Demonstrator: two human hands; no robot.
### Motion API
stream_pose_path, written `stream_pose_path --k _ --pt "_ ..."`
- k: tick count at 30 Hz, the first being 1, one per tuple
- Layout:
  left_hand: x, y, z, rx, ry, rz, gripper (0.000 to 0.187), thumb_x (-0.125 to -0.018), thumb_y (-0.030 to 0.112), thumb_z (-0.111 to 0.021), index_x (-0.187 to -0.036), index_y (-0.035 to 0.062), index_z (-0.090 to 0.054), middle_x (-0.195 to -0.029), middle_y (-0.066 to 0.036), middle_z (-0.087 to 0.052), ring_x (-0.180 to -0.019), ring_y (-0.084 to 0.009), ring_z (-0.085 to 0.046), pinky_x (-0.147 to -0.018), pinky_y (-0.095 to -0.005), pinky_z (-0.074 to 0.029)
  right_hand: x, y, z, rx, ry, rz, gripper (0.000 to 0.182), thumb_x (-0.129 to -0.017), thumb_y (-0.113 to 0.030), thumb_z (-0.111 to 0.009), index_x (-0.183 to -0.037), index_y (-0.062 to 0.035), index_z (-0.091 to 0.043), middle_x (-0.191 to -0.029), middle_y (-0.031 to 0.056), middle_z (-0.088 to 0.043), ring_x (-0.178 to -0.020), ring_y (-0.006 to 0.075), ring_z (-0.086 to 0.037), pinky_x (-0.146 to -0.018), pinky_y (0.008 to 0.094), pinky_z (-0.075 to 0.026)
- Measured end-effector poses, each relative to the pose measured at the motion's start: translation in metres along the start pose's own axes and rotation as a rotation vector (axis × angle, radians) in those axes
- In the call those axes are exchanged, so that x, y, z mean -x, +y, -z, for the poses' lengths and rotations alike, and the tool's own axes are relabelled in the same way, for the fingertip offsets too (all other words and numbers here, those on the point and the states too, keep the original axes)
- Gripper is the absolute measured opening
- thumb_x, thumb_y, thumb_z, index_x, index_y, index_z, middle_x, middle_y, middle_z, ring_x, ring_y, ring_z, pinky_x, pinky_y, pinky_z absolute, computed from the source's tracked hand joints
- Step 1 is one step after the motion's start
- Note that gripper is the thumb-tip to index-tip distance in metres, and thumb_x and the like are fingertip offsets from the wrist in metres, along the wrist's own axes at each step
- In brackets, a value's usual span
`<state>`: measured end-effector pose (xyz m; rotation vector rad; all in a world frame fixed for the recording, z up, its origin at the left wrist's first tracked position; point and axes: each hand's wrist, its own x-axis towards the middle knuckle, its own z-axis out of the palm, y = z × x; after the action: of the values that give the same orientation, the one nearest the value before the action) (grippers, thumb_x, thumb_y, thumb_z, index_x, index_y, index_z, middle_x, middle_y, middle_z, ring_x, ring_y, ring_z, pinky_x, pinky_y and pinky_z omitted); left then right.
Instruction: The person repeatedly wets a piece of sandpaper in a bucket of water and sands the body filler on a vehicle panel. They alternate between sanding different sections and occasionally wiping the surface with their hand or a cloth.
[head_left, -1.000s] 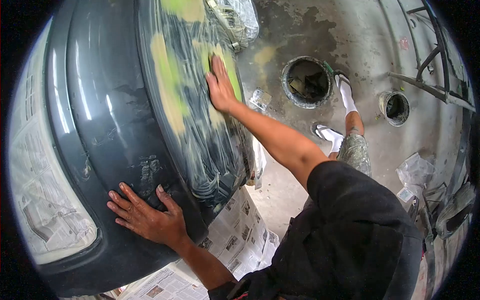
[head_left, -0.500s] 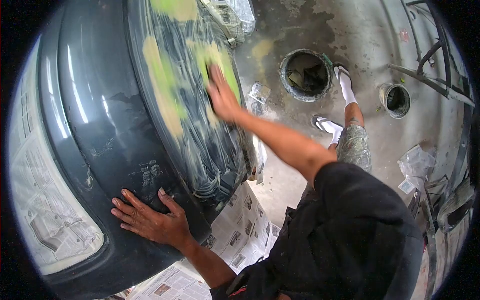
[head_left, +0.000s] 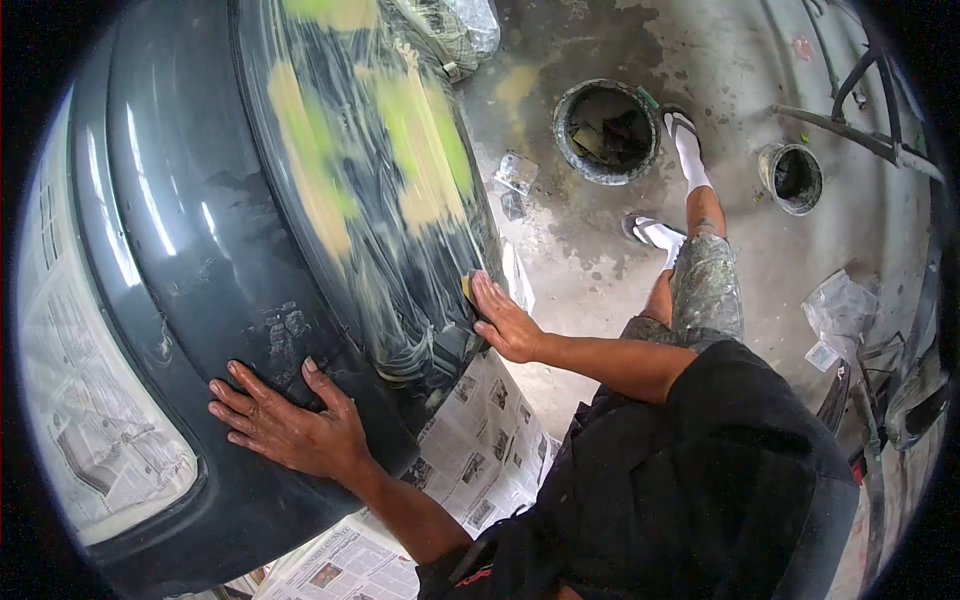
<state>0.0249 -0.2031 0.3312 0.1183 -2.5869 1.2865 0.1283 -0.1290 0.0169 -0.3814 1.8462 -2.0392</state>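
My left hand rests flat on the dark car body panel, fingers spread and holding nothing. At the right edge of the streaked section, my right hand presses a thin yellowish pad against the surface, its fingers together; most of the pad is hidden beneath them. Wet, whitish smears and bare tan and lime-green patches cover this section above my right hand.
Newspaper hangs below the panel edge, and more masks the window at left. On the concrete floor stand a large bucket with dark contents and a smaller bucket. A plastic bag and metal frame parts lie at right.
My right hand has moved down and right from the green patch to the panel's edge, uncovering the patch. My left hand stays on the panel; the view has shifted slightly.
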Motion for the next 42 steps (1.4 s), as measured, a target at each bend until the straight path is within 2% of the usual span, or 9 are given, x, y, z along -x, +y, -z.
stream_pose_path --k 2,7,12,18,20,28,36,40,42 --pt "0.000 -0.002 -0.002 0.008 0.013 -0.006 0.069 -0.096 0.050 -0.054 -0.151 0.0139 -0.037 -0.158 -0.017 -0.029 -0.146 -0.0404 -0.025 -0.115 -0.0615 -0.021 0.000 0.007 -0.004 0.030 -0.062 -0.028 0.068 -0.104 -0.036 -0.029 -0.152 0.0089 -0.011 -0.160 0.0287 -0.009 -0.150 0.0394 -0.007 -0.123 0.0447 -0.005" --pt "0.003 -0.002 -0.004 -0.009 0.039 -0.003 0.066 -0.095 0.048 -0.054 -0.150 0.0141 -0.041 -0.158 -0.014 -0.032 -0.147 -0.0359 -0.026 -0.117 -0.0593 -0.021 -0.103 0.009 0.036 0.022 0.104 -0.032 0.070 -0.104 -0.040 -0.026 -0.153 0.0077 -0.008 -0.161 0.0276 -0.008 -0.150 0.0387 -0.005 -0.123 0.0445 -0.002" --pt "0.002 -0.003 -0.006 0.004 0.050 -0.025 0.068 -0.096 0.053 -0.052 -0.151 0.0142 -0.038 -0.158 -0.018 -0.030 -0.146 -0.0401 -0.025 -0.116 -0.0610 -0.020 -0.024 -0.012 0.007 -0.014 0.001 -0.043 0.074 -0.104 -0.044 -0.025 -0.155 0.0046 -0.004 -0.162 0.0248 -0.008 -0.151 0.0388 -0.006 -0.122 0.0469 -0.006" --pt "0.000 -0.001 -0.002 0.029 0.045 -0.015 0.069 -0.096 0.054 -0.051 -0.151 0.0149 -0.038 -0.158 -0.017 -0.031 -0.146 -0.0399 -0.026 -0.116 -0.0609 -0.021 -0.077 -0.020 0.018 -0.046 0.059 -0.244 0.077 -0.104 -0.049 -0.021 -0.154 0.0051 -0.002 -0.161 0.0269 -0.004 -0.151 0.0388 -0.003 -0.123 0.0434 -0.006" --pt "0.001 -0.002 -0.003 0.020 0.059 -0.014 0.067 -0.096 0.052 -0.053 -0.150 0.0146 -0.040 -0.157 -0.016 -0.032 -0.146 -0.0383 -0.027 -0.116 -0.0601 -0.021 -0.067 -0.052 0.025 -0.270 0.003 -0.354 0.080 -0.103 -0.051 -0.023 -0.153 0.0067 -0.002 -0.161 0.0288 -0.004 -0.151 0.0384 -0.003 -0.123 0.0405 -0.006" --pt "0.000 -0.001 -0.002 0.045 0.077 -0.004 0.066 -0.094 0.049 -0.056 -0.149 0.0142 -0.043 -0.157 -0.015 -0.034 -0.146 -0.0369 -0.028 -0.117 -0.0598 -0.020 -0.099 -0.049 0.033 -0.369 0.127 -0.408 0.077 -0.104 -0.046 -0.026 -0.151 0.0114 -0.009 -0.160 0.0307 -0.007 -0.151 0.0369 -0.003 -0.123 0.0371 -0.005" --pt "0.001 0.001 -0.001 0.022 0.057 0.003 0.068 -0.094 0.051 -0.056 -0.150 0.0143 -0.042 -0.158 -0.015 -0.032 -0.147 -0.0363 -0.027 -0.117 -0.0594 -0.021 -0.104 -0.036 0.020 -0.283 0.199 -0.362 0.075 -0.104 -0.044 -0.028 -0.153 0.0089 -0.007 -0.161 0.0275 -0.008 -0.151 0.0362 -0.003 -0.123 0.0368 -0.005" --pt "0.002 -0.002 -0.004 0.025 0.052 -0.012 0.070 -0.095 0.053 -0.054 -0.151 0.0150 -0.037 -0.158 -0.017 -0.030 -0.146 -0.0400 -0.027 -0.116 -0.0609 -0.020 -0.071 -0.036 0.013 -0.207 0.082 -0.161 0.072 -0.104 -0.041 -0.029 -0.154 0.0056 -0.008 -0.160 0.0280 -0.009 -0.151 0.0378 -0.007 -0.123 0.0394 -0.007" --pt "0.001 -0.001 -0.004 0.025 0.049 -0.010 0.070 -0.095 0.053 -0.054 -0.151 0.0142 -0.037 -0.158 -0.017 -0.030 -0.146 -0.0398 -0.026 -0.116 -0.0614 -0.020 -0.101 -0.006 0.014 -0.103 0.237 -0.072 0.069 -0.104 -0.038 -0.030 -0.155 0.0035 -0.008 -0.160 0.0280 -0.010 -0.151 0.0378 -0.008 -0.123 0.0406 -0.007"
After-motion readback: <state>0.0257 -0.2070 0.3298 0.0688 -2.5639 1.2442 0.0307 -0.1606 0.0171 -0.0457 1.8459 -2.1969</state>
